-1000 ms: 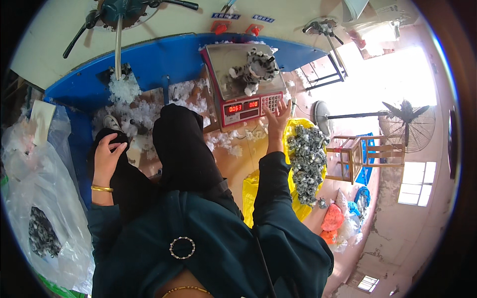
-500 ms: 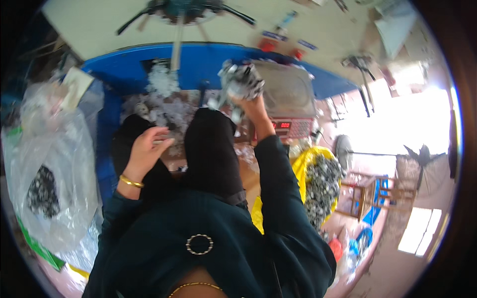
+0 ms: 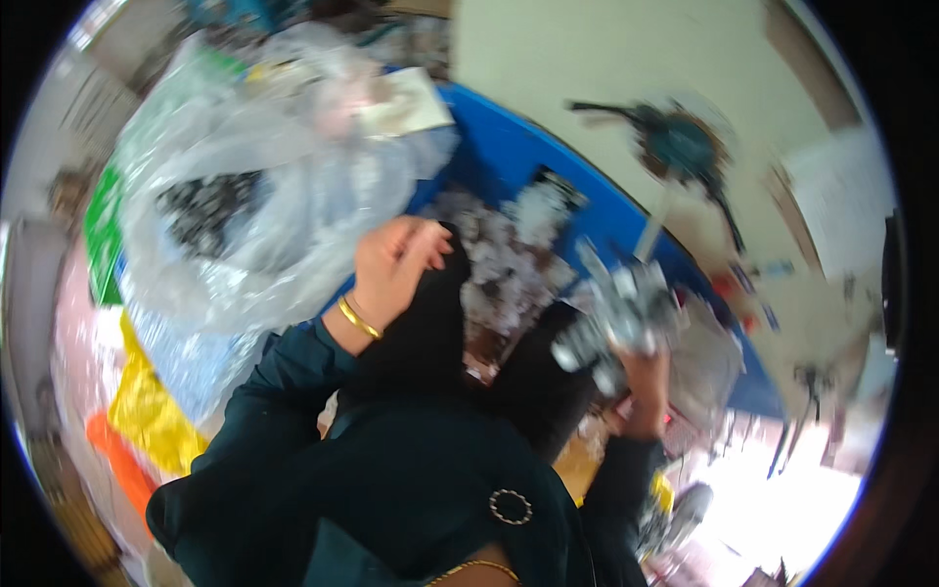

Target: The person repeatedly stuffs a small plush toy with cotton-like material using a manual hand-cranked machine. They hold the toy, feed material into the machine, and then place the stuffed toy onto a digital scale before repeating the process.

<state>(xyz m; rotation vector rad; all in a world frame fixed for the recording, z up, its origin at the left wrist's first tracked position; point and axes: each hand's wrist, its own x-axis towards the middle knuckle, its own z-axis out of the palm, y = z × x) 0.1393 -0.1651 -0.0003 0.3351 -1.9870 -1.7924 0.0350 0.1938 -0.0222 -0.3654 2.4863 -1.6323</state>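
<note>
My right hand (image 3: 641,386) is raised and shut on a clear bag of small grey metal parts (image 3: 618,318), held above the blue table (image 3: 509,157). My left hand (image 3: 391,264), a gold bangle on its wrist, hovers with loosely curled fingers over a black cloth (image 3: 430,333) beside a large clear plastic bag (image 3: 245,205). It holds nothing that I can see. The picture is blurred by head motion.
White and clear small packets (image 3: 509,254) lie heaped on the blue table. The big clear bag at left holds dark parts (image 3: 201,210). Yellow and orange bags (image 3: 156,411) lie low at left. A dark fan (image 3: 685,147) stands behind the table.
The view has swung sharply to the left. My right hand has carried the bag of metal parts off the scale's tray and lifted it. My left hand has risen toward the large clear bag.
</note>
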